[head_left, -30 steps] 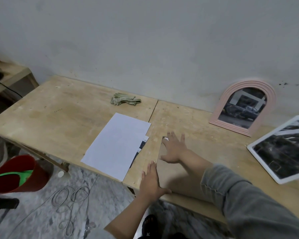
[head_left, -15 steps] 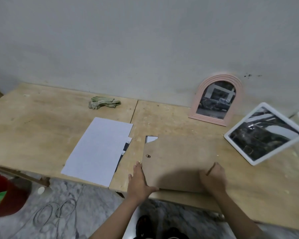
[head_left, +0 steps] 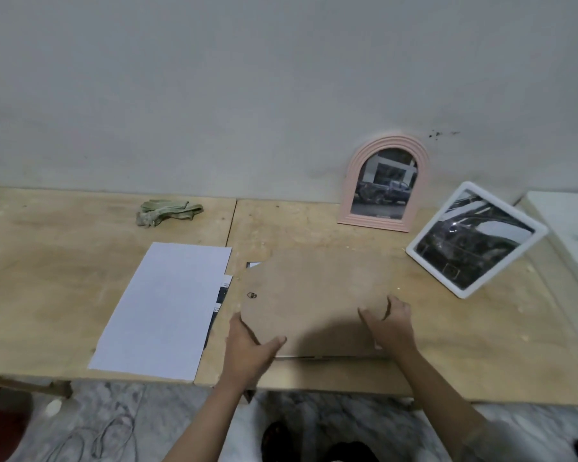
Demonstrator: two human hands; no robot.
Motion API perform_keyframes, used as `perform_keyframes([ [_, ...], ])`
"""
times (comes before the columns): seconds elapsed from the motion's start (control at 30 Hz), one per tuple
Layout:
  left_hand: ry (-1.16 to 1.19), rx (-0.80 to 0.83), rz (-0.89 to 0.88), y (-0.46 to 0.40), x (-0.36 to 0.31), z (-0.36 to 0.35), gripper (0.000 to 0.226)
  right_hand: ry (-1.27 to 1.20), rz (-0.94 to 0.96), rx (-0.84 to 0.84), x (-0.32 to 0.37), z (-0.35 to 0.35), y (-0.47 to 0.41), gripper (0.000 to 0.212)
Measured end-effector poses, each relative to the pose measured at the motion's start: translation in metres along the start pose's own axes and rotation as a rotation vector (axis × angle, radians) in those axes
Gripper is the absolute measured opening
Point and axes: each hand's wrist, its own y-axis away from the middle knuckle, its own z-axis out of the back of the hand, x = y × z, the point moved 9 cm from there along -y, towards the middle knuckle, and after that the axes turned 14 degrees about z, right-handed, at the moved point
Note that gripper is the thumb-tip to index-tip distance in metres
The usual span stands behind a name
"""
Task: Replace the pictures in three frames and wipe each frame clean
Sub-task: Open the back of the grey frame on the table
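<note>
**Head view: both hands on a frame's brown backing board**

Head camera, looking down at a pale wooden table [head_left: 314, 228] of rough, scuffed plywood, made of two panels that meet at a dark seam. Near the front edge lies a frame face down, so that its backing board [head_left: 314, 295] is what shows: flat, matte brown fibreboard, roughly rectangular with clipped corners and a small metal hanger [head_left: 251, 295] by its left edge. A thin white rim of the frame peeks out under the board's near edge and at its far left corner.

The left hand [head_left: 247, 348] grasps the board's near left corner, thumb lying on top and fingers along the edge. The right hand [head_left: 392, 323] grasps the right edge, fingers curled over it and thumb on the board.

Just left of the board lies a white sheet of paper [head_left: 167, 305], smooth and rectangular, with the dark edge of a print [head_left: 221, 295] sticking out from beneath it. Farther back is a crumpled greenish cloth [head_left: 167, 211].

Against the grey plaster wall leans a pink arched frame [head_left: 354, 181] with ridged moulding, holding a dark photo of a vehicle. To its right a white frame [head_left: 461, 291] with rounded corners stands tilted, its glossy picture also dark. A white slab [head_left: 568, 215] sits at the far right.
</note>
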Motion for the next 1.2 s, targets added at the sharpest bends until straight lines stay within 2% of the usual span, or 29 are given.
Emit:
perform_keyframes([
  [0.2, 0.057, -0.135, -0.108, 0.011, -0.036, 0.009, 0.057, -0.077, 0.021, -0.108, 0.007, 0.016, 0.002, 0.071],
  [0.3, 0.028, -0.12, -0.086, 0.02, -0.044, -0.011, 0.075, -0.071, 0.027, -0.166, -0.006, 0.041, 0.009, 0.069],
  [0.37, 0.0, -0.09, -0.073, 0.03, -0.047, -0.034, 0.076, -0.032, 0.021, -0.187, -0.02, 0.06, 0.017, 0.067],
  [0.5, -0.117, -0.041, -0.094, 0.066, -0.058, -0.095, 0.056, 0.073, -0.07, -0.266, -0.073, 0.109, 0.04, 0.064],
  [0.57, -0.184, -0.009, -0.133, 0.084, -0.063, -0.13, 0.062, 0.087, -0.157, -0.292, -0.105, 0.133, 0.053, 0.064],
  [0.63, -0.233, 0.03, -0.146, 0.097, -0.063, -0.158, 0.068, 0.12, -0.209, -0.294, -0.129, 0.151, 0.062, 0.064],
  [0.87, -0.42, 0.166, -0.101, 0.132, -0.06, -0.264, 0.055, 0.301, -0.294, -0.234, -0.209, 0.214, 0.064, 0.067],
  [0.97, -0.517, 0.208, -0.11, 0.131, -0.053, -0.304, 0.073, 0.349, -0.286, -0.16, -0.232, 0.226, 0.051, 0.069],
  [1.07, -0.582, 0.178, -0.149, 0.132, -0.056, -0.319, 0.092, 0.38, -0.265, -0.109, -0.239, 0.228, 0.038, 0.071],
  [1.2, -0.673, 0.237, -0.224, 0.141, -0.056, -0.338, 0.102, 0.456, -0.235, 0.013, -0.251, 0.213, 0.027, 0.083],
])
